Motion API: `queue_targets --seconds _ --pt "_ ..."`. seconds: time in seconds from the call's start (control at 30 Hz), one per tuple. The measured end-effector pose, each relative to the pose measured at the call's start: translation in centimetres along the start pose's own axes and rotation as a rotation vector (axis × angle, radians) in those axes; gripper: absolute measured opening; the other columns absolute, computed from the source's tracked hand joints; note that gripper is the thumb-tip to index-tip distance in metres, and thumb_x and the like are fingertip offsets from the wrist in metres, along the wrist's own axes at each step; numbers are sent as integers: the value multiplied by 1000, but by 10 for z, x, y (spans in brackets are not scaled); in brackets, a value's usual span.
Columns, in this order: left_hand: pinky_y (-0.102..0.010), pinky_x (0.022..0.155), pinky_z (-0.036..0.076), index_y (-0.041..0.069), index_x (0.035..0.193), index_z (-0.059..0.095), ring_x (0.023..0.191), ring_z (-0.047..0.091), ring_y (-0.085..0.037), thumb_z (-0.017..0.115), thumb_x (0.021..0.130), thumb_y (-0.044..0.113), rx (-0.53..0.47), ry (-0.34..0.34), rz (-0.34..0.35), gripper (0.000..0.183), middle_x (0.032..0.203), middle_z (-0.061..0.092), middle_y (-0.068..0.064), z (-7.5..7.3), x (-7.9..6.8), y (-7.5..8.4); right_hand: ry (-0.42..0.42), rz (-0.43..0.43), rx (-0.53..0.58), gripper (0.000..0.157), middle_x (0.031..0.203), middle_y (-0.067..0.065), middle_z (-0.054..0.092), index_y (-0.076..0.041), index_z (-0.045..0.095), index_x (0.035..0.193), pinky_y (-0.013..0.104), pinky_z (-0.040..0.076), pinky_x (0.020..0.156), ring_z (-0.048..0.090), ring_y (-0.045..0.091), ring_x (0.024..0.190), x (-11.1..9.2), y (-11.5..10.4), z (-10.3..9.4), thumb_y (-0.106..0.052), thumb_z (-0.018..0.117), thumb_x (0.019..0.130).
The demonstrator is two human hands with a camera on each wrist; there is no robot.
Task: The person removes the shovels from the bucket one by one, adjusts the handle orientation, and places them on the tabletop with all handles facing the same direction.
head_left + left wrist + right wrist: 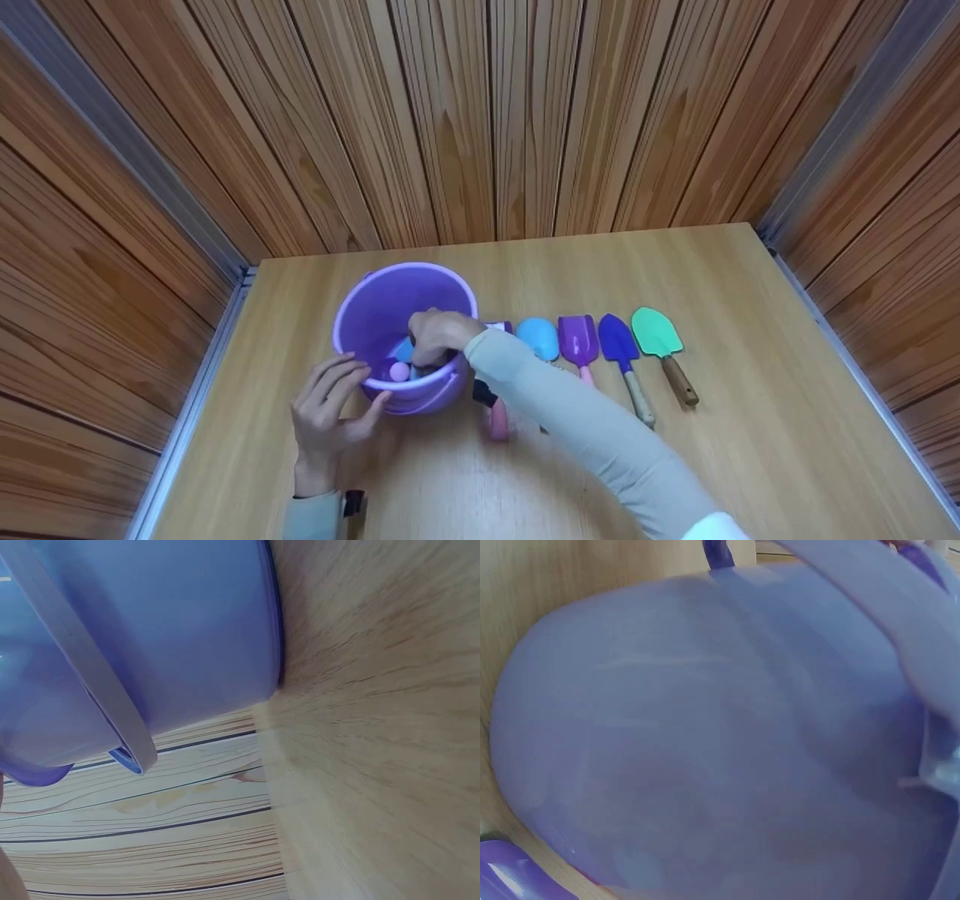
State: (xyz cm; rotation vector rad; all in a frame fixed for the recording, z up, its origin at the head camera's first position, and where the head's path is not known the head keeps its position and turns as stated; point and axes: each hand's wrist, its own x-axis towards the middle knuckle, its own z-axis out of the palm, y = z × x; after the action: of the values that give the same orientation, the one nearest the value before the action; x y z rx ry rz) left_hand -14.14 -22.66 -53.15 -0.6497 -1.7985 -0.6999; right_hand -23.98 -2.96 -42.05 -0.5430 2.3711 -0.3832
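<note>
A purple bucket (409,296) stands upright on the table, also large in the left wrist view. My left hand (326,405) is at its front left, fingers spread, with fingertips touching the rim and the thumb by the outer wall. Reaching over the right side, my right hand (442,335) is inside the bucket with its fingers pointing down. The bucket wall and the hand hide its fingertips, so what they hold cannot be made out. Beside it in the bucket lie a round pink piece (400,371) and a blue piece (403,350).
Right of the bucket is a row of toy shovels: a light blue one (538,337), a purple one (577,339), a dark blue one (618,339) and a green one (656,330). A pink handle (499,421) lies near the bucket. Wooden walls (465,120) enclose the table (757,390).
</note>
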Motion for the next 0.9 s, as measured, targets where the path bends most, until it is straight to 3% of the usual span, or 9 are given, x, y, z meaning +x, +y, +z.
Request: queue_targets --seconds 0.13,0.4,0.63,0.8,0.9 --pt "-20 110 54 3 101 84 92 78 -34 81 92 52 9 -21 -11 50 99 82 -12 -3 -2 1 -21 62 -27 17 65 -2 56 -14 60 79 22 41 46 51 10 53 5 -1 1 -16 70 93" --pt "-20 111 52 4 102 84 93 78 -33 81 91 54 25 -35 -31 51 100 82 -11 -6 -5 1 -46 119 39 31 54 -3 53 -14 65 66 22 38 42 47 9 45 14 2 10 -18 75 95" --pt "-26 103 61 3 97 84 90 77 -34 81 92 52 25 3 22 49 97 82 -11 -1 -4 -1 3 158 19 27 51 -3 53 -13 70 64 20 39 40 47 7 42 18 1 6 -16 81 89" --pt "-25 106 59 4 99 84 91 78 -33 81 91 53 29 -3 13 49 98 82 -11 -2 -2 -1 40 191 58 19 53 -1 56 -8 72 76 21 41 39 52 8 43 12 -2 1 -14 79 93" --pt "-24 108 57 4 101 84 92 78 -33 81 91 53 31 -10 5 50 99 82 -11 -1 -1 -2 73 193 23 19 51 -1 56 -7 69 76 21 41 38 53 9 42 6 -5 -4 -13 78 93"
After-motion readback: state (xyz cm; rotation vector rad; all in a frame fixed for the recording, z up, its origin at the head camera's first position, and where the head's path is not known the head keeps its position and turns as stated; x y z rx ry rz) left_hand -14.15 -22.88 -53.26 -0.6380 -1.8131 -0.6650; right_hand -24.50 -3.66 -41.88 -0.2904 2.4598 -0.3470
